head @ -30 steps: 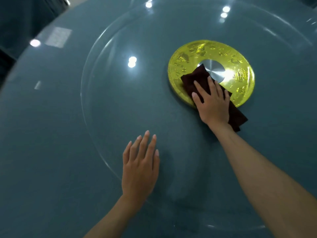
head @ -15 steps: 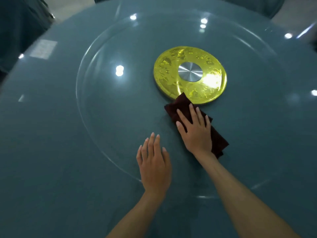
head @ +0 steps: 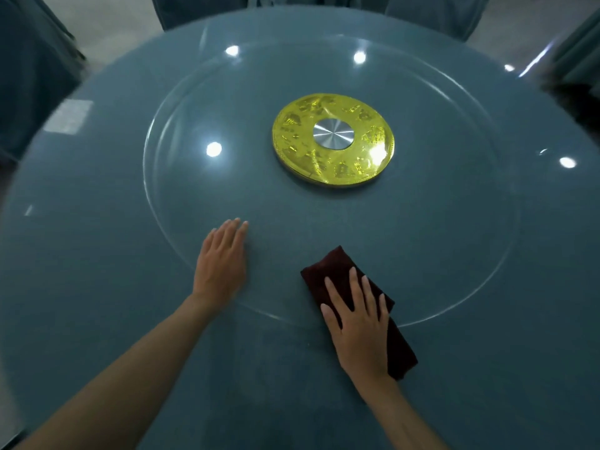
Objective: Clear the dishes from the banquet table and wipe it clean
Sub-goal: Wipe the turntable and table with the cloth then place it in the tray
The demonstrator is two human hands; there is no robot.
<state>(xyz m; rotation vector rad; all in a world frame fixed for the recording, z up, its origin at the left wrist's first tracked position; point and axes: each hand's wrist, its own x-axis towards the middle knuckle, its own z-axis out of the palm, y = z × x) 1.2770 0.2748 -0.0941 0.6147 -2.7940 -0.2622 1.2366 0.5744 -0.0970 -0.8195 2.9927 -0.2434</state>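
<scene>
Drawn back from the round embossed gold disc point(head: 332, 141), the folded dark-red cloth point(head: 334, 267) is lying well apart from it under the right hand point(head: 360, 323), fingers point(head: 355, 287) spread; the left hand point(head: 220, 261) is resting flat. Wiping is seemingly continuing; next, probably sweeping sideways.

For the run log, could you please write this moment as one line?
wiping | left hand flat on glass turntable | right hand presses dark red cloth at its near rim
</scene>
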